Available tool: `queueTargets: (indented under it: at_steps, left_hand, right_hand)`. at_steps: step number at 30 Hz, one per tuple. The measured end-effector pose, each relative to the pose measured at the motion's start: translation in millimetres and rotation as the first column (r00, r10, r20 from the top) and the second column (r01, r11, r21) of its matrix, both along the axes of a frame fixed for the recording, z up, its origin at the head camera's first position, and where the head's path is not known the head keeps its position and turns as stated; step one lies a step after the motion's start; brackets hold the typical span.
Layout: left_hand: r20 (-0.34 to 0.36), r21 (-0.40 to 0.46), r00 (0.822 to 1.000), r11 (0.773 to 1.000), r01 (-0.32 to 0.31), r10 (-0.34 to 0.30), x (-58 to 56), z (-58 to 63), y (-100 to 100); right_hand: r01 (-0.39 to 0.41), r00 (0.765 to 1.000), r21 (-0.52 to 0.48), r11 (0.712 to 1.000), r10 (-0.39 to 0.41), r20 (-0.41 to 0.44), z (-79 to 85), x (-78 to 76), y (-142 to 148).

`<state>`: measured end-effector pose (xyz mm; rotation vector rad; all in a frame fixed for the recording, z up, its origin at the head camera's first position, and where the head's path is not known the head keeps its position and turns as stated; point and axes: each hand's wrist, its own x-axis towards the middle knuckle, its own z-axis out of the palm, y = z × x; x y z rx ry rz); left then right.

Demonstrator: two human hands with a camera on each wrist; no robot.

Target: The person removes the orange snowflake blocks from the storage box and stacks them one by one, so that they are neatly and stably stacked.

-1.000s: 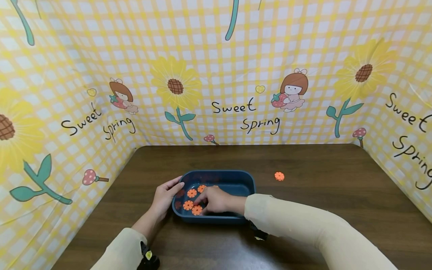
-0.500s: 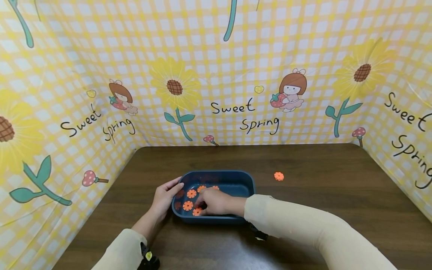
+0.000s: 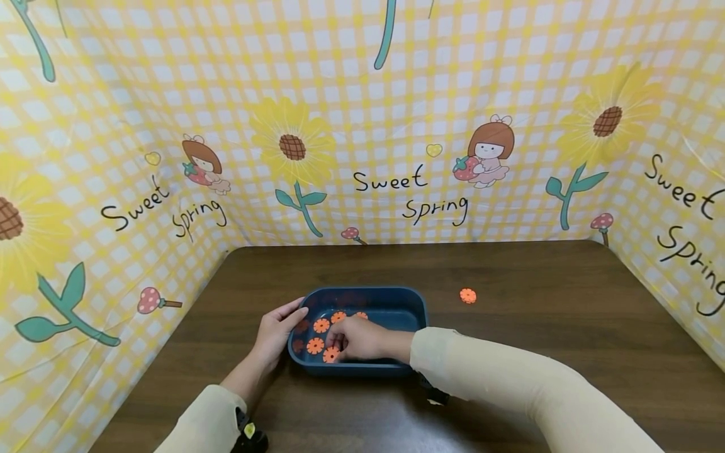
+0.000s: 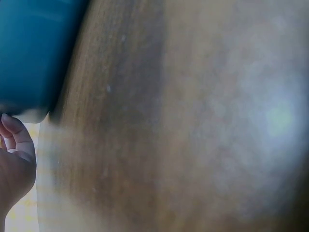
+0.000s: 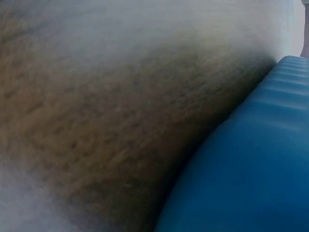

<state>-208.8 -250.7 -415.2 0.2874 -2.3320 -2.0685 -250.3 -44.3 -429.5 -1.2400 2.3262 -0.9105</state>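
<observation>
A dark blue oblong tub [image 3: 374,370] stands on the table. My left hand [image 3: 274,333] grips its left end, thumb over the rim and fingers along the outside; in the left wrist view that hand [image 4: 17,164] reaches the tub's corner [image 4: 34,53]. Inside the tub, my right hand [image 3: 362,338] reaches down with bent fingers, thumb tip beside an orange flower-shaped piece [image 3: 330,355]. I cannot tell whether it pinches a piece. More such pieces lie on the tub floor, including one at the left [image 3: 314,346] and one behind it [image 3: 321,325]. The right wrist view shows only the tub's outer wall [image 5: 241,169] and the table.
One more orange flower-shaped piece [image 3: 467,296] lies on the brown wooden table [image 3: 538,302], right of the tub. A yellow checked cloth [image 3: 385,113] with printed flowers walls in the back and both sides.
My right hand's fingertips draw in slightly, away from the front orange piece, and curl more. The left hand and the tub stay where they were.
</observation>
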Motion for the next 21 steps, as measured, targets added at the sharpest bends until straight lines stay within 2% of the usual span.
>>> queueTargets:
  at_steps: [3, 8, 12, 16, 21]
  left_hand:
    - [0.007, 0.007, 1.0, 1.0, -0.009, 0.009, -6.4, -9.1, -4]
    - [0.005, 0.001, 1.0, 1.0, -0.017, 0.017, -14.2, -22.9, -9]
    - [-0.005, -0.01, 1.0, 1.0, -0.024, 0.024, -15.0, -24.4, -8]
    - [-0.005, -0.015, 1.0, 0.999, -0.028, 0.028, -14.1, -22.7, -7]
    - [0.0, -0.014, 1.0, 0.999, -0.03, 0.03, -13.7, -22.9, -8]
  right_hand:
    - [0.021, 0.996, -0.045, 0.999, -0.017, 0.082, -0.8, -1.6, 2]
    - [0.04, 0.988, -0.084, 0.996, -0.027, 0.152, 0.6, -5.3, 2]
    - [0.096, 0.974, -0.089, 0.991, -0.075, 0.215, 3.5, -7.1, 3]
    - [0.178, 0.945, -0.082, 0.981, -0.147, 0.29, 7.1, -6.5, 5]
    - [0.233, 0.914, -0.091, 0.968, -0.186, 0.361, 10.8, -6.1, 9]
